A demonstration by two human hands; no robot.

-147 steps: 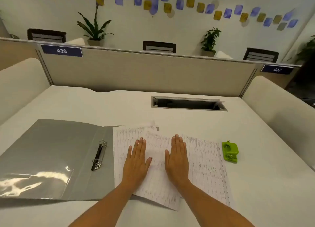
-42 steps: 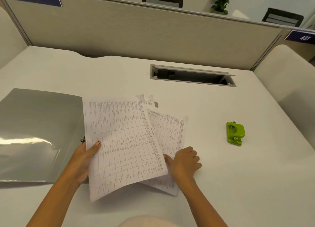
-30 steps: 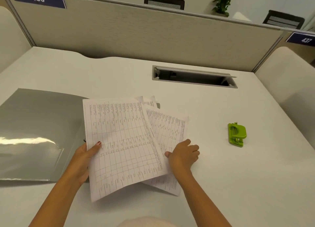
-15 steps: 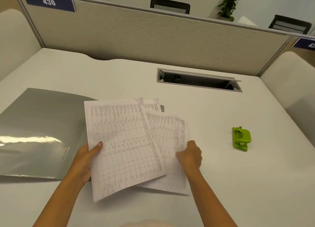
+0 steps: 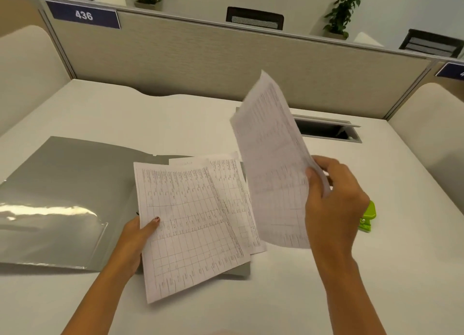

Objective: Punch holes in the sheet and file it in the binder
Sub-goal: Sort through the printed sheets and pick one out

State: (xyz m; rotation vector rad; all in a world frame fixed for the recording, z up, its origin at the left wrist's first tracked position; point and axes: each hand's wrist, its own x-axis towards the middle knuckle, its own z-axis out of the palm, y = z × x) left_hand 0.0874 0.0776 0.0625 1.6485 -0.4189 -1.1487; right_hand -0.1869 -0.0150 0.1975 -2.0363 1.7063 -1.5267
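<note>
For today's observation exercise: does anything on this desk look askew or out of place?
Yes. The printed table sheets on the open grey binder are fanned crookedly, not squared. The green hole punch sits behind the right hand, which lifts one sheet.

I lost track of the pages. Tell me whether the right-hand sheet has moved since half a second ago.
Yes. The right hand has lifted the sheet off the desk; its top edge now overlaps the cable slot.

One head-worn wide-angle view, looking forward and down from the tabletop's (image 5: 175, 123) near edge, close over it, facing the partition (image 5: 226, 58) along the far edge; side edges bow outward.
</note>
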